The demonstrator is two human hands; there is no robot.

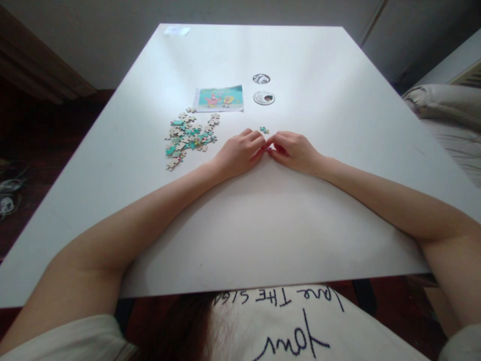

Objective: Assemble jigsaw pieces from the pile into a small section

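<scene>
Head view: my left hand [240,152] and right hand [295,152] pinch a piece [268,149], presumably for control, the pile [191,132] handy at their nine o'clock.

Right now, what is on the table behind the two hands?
Beyond the left hand and right hand lies at least one teal puzzle piece; farther back, two round items and, leftward, a cartoon picture. The tabletop directly under the hands is covered and cannot be seen.
</scene>
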